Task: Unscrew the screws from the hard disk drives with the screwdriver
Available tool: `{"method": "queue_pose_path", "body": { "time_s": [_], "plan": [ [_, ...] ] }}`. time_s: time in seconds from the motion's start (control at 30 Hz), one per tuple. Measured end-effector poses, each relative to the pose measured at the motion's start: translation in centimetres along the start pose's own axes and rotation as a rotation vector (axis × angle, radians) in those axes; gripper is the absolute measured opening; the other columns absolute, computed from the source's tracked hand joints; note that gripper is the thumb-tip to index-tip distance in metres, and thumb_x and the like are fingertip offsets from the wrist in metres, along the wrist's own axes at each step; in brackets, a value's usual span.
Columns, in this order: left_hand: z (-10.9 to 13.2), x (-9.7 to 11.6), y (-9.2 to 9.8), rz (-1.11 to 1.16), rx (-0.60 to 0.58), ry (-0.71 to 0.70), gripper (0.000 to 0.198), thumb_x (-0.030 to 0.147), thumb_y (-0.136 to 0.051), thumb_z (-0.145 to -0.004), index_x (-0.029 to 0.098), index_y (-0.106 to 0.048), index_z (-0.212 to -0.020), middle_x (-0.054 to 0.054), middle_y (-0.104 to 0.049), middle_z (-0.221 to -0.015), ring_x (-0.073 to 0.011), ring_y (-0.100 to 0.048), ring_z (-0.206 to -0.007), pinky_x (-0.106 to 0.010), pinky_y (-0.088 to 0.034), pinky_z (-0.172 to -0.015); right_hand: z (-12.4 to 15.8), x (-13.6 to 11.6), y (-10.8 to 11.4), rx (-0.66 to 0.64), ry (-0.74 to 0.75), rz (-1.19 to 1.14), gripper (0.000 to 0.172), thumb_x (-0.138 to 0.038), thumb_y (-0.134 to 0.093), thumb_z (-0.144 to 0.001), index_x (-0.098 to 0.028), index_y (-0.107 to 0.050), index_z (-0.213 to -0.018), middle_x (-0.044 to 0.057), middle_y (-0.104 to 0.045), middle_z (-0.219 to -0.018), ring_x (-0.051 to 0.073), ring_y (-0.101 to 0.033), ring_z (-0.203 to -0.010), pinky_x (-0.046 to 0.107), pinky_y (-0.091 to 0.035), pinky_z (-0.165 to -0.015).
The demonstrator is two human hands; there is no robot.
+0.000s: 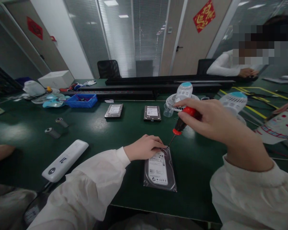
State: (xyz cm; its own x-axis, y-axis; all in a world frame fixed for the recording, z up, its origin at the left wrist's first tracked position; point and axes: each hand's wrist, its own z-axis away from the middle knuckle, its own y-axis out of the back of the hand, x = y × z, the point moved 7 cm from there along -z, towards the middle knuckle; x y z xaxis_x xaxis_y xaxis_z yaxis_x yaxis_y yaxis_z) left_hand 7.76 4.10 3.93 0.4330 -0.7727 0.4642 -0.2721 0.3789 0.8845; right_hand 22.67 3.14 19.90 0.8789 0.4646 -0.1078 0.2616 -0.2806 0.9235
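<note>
A hard drive (pixel 157 174) with a white label lies on the green table right in front of me. My left hand (pixel 145 147) is over its far left part, fingers bent and pressed onto it, holding it down. In my right hand (pixel 211 119) is a screwdriver (pixel 181 124) with a red and black handle, gripped from above. The screwdriver stands tilted, its tip at the drive's far edge beside my left fingertips. Whether a screw sits under the tip is too small to tell.
Two more hard drives, one on the left (pixel 114 110) and one on the right (pixel 152 113), lie farther back. A clear cup (pixel 168 110) and white fans stand beyond my right hand. A white power bank (pixel 65 160), metal cylinders and a blue tray (pixel 83 101) are leftward. A person sits across the table.
</note>
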Motion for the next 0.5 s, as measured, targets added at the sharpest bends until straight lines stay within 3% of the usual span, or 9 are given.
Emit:
{"method": "queue_pose_path", "body": {
  "time_s": [0.1,0.2,0.3,0.5],
  "plan": [
    [-0.01,0.10,0.00,-0.022,0.006,-0.002,0.036,0.020,-0.055,-0.112,0.021,-0.076,-0.141,-0.009,-0.075,-0.145,-0.0283,-0.069,-0.135,-0.049,-0.050,-0.114,-0.11,0.34,-0.17,-0.023,-0.096,0.099,0.060,-0.061,-0.037,-0.101,-0.019,-0.074,-0.124,0.013,-0.073,-0.082,0.029,-0.060,-0.069,0.038,-0.032,-0.068],
    [-0.01,0.11,-0.02,-0.031,0.010,0.005,0.036,0.019,-0.056,-0.111,0.022,-0.076,-0.141,-0.009,-0.075,-0.145,-0.0278,-0.070,-0.135,-0.048,-0.050,-0.114,0.04,0.03,-0.21,-0.072,-0.082,0.050,0.058,-0.052,-0.030,-0.102,-0.016,-0.068,-0.127,0.015,-0.073,-0.088,0.029,-0.062,-0.072,0.038,-0.035,-0.069],
    [0.02,0.19,-0.01,-0.030,0.005,0.011,0.036,0.019,-0.057,-0.111,0.023,-0.076,-0.141,-0.008,-0.075,-0.144,-0.0270,-0.070,-0.135,-0.047,-0.050,-0.115,0.18,-0.42,-0.01,-0.061,-0.009,-0.001,0.054,-0.045,-0.037,-0.098,-0.015,-0.067,-0.131,0.016,-0.076,-0.099,0.029,-0.066,-0.079,0.039,-0.040,-0.075],
    [0.12,0.28,0.12,-0.028,0.011,0.014,0.036,0.017,-0.058,-0.111,0.023,-0.077,-0.140,-0.008,-0.075,-0.144,-0.0274,-0.070,-0.134,-0.047,-0.051,-0.115,0.21,0.13,-0.16,-0.044,-0.093,0.125,0.058,-0.062,-0.042,-0.099,-0.019,-0.072,-0.124,0.012,-0.072,-0.082,0.029,-0.062,-0.071,0.037,-0.032,-0.068]
  ]
}}
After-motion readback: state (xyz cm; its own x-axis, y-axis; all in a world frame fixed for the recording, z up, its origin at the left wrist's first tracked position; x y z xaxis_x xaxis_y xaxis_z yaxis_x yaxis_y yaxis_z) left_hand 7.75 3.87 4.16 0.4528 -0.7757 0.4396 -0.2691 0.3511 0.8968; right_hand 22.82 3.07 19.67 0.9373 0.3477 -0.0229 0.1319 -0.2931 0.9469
